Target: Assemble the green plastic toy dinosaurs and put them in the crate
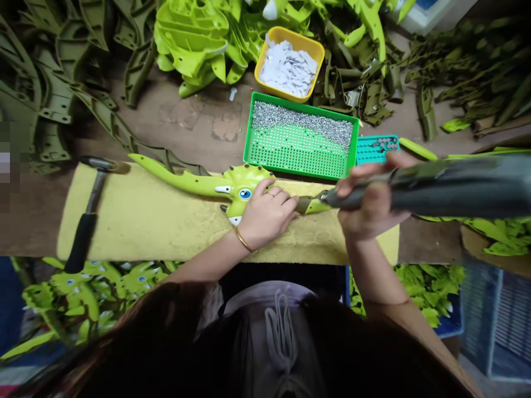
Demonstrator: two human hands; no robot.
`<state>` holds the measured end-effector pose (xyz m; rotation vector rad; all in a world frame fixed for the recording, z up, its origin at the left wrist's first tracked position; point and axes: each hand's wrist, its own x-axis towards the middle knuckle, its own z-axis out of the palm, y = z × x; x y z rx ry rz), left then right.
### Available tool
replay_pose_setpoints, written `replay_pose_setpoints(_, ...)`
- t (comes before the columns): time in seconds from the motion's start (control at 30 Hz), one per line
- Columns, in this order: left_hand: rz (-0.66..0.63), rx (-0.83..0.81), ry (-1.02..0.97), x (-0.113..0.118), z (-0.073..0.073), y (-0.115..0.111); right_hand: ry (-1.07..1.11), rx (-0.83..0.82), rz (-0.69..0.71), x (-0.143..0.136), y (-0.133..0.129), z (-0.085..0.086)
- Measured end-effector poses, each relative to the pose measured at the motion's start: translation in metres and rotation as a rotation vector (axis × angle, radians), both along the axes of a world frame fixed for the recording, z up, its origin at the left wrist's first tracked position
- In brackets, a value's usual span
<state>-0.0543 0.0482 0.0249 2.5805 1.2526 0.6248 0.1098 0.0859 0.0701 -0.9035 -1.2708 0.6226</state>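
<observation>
On the yellow mat [166, 232] lies a lime-green plastic dinosaur toy [182, 182] with a frilled head, a blue eye and a long curved end to the left. My left hand [267, 213] rests over its middle, fingers curled round it and holding it down. In my right hand [369, 199] is a dark electric screwdriver [452, 188], held nearly level. Its tip meets the toy's narrow right end, beside a dark olive section [305, 204]. Whether a screw sits under the tip is too small to tell.
A hammer [93, 199] lies at the mat's left. Beyond stand a green tray [298, 149] of screws, a yellow bin [286, 63] of white pieces and a small teal tray [375, 148]. Olive parts [53, 72] and lime parts [199, 38] are heaped behind; finished-looking heads [87, 287] lie below left.
</observation>
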Motion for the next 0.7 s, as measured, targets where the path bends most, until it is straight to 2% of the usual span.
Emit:
replay_pose_setpoints(0.07, -0.001, 0.021, 0.004, 0.0, 0.0, 0.0, 0.189, 0.18, -0.165, -0.01, 0.034, 0.005)
replay_pose_setpoints(0.1, -0.001, 0.027, 0.003, -0.001, -0.001, 0.0, 0.247, 0.21, -0.223, -0.015, 0.05, 0.004)
replay_pose_setpoints(0.17, -0.004, 0.033, -0.001, -0.001, 0.0, 0.0, 0.247, 0.176, -0.29, -0.023, 0.078, -0.004)
replay_pose_setpoints(0.23, -0.012, 0.034, -0.001, -0.001, 0.0, 0.0, 0.198, 0.124, -0.302, -0.026, 0.094, -0.016)
replay_pose_setpoints(0.37, -0.024, 0.036, -0.007, -0.002, 0.0, 0.0, 0.166, 0.104, -0.281, -0.027, 0.098, -0.033)
replay_pose_setpoints(0.5, -0.03, 0.03, -0.006, -0.003, -0.002, -0.001, 0.101, 0.109, -0.318, -0.027, 0.098, -0.037)
replay_pose_setpoints(0.6, -0.031, 0.021, -0.005, -0.004, -0.002, -0.001, 0.067, 0.106, -0.293, -0.025, 0.097, -0.029)
replay_pose_setpoints(0.7, -0.036, 0.018, 0.0, -0.003, -0.002, -0.001, 0.085, 0.155, -0.279, -0.018, 0.081, -0.012)
